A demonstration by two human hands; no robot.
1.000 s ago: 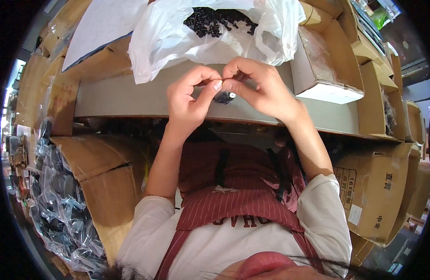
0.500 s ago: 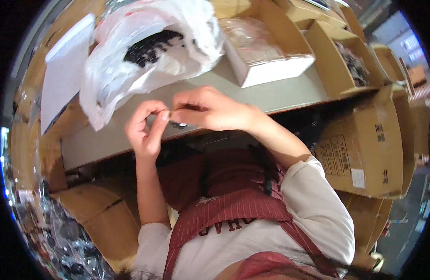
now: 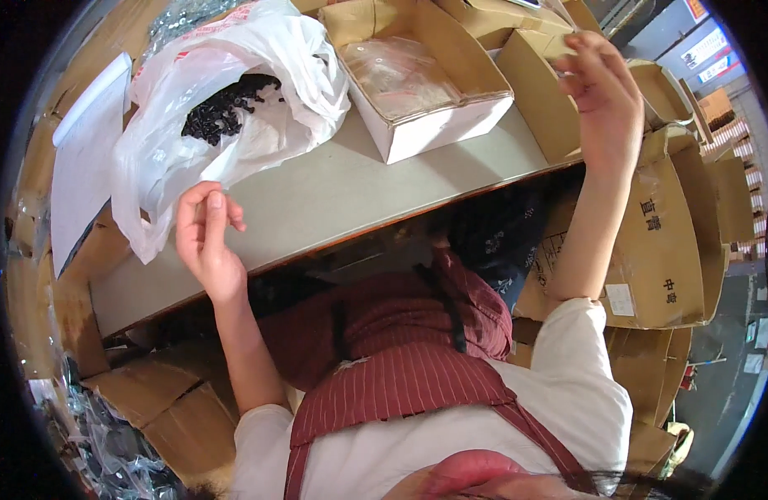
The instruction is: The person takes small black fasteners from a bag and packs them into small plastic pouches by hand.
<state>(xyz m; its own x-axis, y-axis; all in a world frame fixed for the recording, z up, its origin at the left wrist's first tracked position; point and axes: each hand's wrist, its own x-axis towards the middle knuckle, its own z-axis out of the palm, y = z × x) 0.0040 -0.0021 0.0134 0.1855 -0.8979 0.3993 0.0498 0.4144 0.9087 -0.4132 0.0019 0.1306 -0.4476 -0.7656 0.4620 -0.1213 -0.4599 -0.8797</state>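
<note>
My left hand hovers over the front of the table, beside the lower edge of a white plastic bag. Its fingers are loosely bent and a little apart, with nothing visible in them. Small black parts lie heaped in the bag's mouth. Far to the right, my right hand is raised over an open cardboard box and hides much of it. The fingers of that hand are bent and spread, and I see nothing held in them.
A white-sided carton holding clear plastic bags stands mid-table. White paper sheets lie at the left. A big cardboard box is at the right, another box below left. Clear-wrapped dark items fill the lower left.
My hands, fingertips together before, have parted. My right hand has swung far right to the cardboard box and its fingers have spread. My left has drawn slightly left and loosened.
</note>
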